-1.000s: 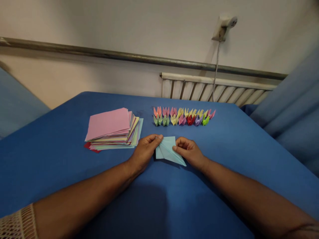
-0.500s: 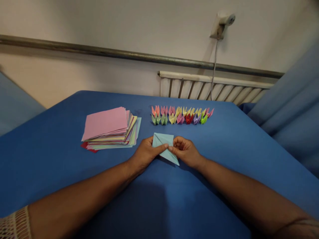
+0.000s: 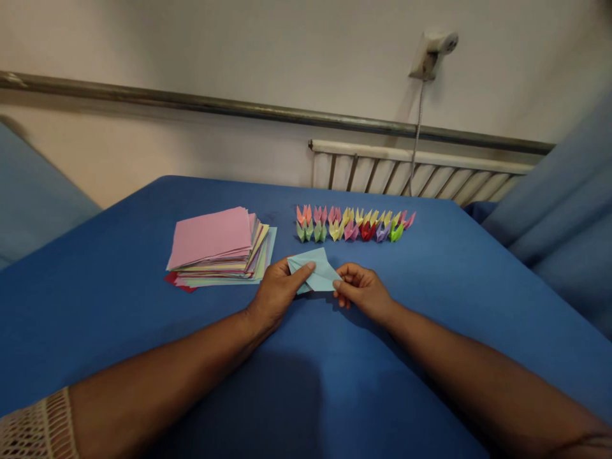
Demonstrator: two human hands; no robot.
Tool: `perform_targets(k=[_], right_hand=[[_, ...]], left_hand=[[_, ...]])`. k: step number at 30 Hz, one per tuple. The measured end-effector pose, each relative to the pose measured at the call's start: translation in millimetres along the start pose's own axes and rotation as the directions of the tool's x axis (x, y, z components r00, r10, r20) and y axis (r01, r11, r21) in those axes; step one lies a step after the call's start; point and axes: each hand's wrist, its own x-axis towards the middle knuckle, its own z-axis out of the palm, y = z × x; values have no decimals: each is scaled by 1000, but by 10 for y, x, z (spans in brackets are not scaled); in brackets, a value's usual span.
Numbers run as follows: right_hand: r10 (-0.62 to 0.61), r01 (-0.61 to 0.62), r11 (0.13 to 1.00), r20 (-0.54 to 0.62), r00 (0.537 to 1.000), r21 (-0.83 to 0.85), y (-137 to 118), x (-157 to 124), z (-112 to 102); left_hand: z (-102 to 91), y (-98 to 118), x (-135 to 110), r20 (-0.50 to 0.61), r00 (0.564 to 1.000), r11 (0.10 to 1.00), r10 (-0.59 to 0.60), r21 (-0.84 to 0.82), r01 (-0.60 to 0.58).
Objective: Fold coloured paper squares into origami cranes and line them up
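Observation:
A light blue folded paper (image 3: 319, 271) is held between both hands above the blue table. My left hand (image 3: 278, 287) grips its left side, thumb pressed on top and the other fingers hidden beneath. At the paper's right corner, my right hand (image 3: 361, 290) pinches the tip between thumb and forefinger. Just beyond the hands stand two rows of small folded paper cranes (image 3: 351, 229) in pink, yellow, green, red and purple. To the left of my left hand lies a thick stack of coloured paper (image 3: 213, 239), with a pink sheet on top.
The blue table (image 3: 119, 255) reaches back to a wall with a metal rail (image 3: 268, 113) and a white radiator (image 3: 406, 155). A plug with a cord (image 3: 430, 54) hangs at the upper right. Blue curtains (image 3: 564, 191) border the right side.
The light blue paper has been turned, so its point now faces right instead of down. My right hand has shifted its pinch to that point, while my left hand keeps hold.

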Motion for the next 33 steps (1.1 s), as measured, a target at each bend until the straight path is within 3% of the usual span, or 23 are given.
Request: perform_targets(k=[5, 9, 15, 19, 23, 33], right_hand=[[-14, 14, 1000, 28, 1000, 0, -1, -26, 10], [-83, 80, 994, 43, 996, 71, -22, -62, 74], [-1, 1, 1000, 53, 999, 5, -12, -66, 85], [-21, 21, 1000, -19, 1000, 22, -44, -57, 66], [-50, 51, 998, -61, 997, 27, -77, -59, 72], [-32, 32, 999, -34, 999, 6, -76, -81, 67]], left_hand=[[-7, 12, 4, -40, 998, 999, 42, 18, -42], [44, 54, -52, 12, 1000, 996, 17, 85, -18], [125, 105, -148, 108, 993, 995, -36, 98, 25], [110, 108, -125, 84, 996, 1000, -10, 8, 10], [59, 75, -75, 43, 999, 999, 20, 41, -22], [32, 83, -51, 1, 998, 995, 64, 76, -64]])
